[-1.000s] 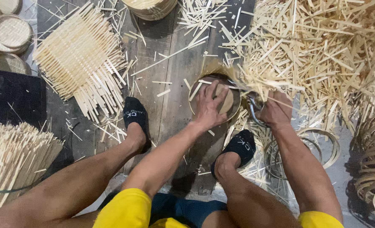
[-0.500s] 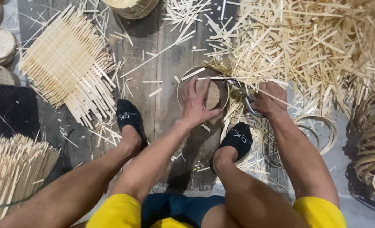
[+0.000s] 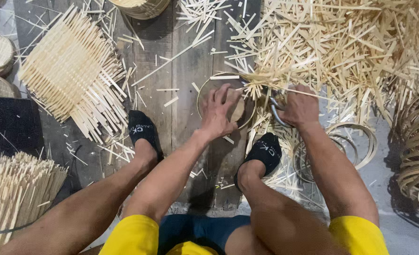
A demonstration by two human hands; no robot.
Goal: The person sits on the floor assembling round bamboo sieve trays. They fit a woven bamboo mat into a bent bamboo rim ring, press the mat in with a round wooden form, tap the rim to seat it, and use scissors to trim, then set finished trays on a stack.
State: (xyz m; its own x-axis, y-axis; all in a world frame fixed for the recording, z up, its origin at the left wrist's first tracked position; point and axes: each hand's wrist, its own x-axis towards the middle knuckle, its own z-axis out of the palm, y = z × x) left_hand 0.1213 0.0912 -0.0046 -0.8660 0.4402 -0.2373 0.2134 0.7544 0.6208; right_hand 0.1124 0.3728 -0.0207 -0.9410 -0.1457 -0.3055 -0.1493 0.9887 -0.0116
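Fingers spread flat, the left hand [image 3: 219, 111] presses down on a small round woven bamboo tray [image 3: 226, 101] lying on the dark wooden planks [image 3: 190, 66] between the person's feet. Closed in a fist, the right hand [image 3: 300, 107] grips the metal handles of what appears to be a pair of shears [image 3: 275, 109] at the tray's right edge, where the blades are hidden under loose splints. Two black socks [image 3: 141, 128] flank the tray. Beyond it, a large heap of cut bamboo strips [image 3: 341, 47] spreads over the right of the floor, with coiled bamboo hoops [image 3: 356, 137] just below it. A flat woven square mat [image 3: 68, 75] with loose ends lies at the left, and a bundle of thin splints [image 3: 16, 189] sits at lower left.
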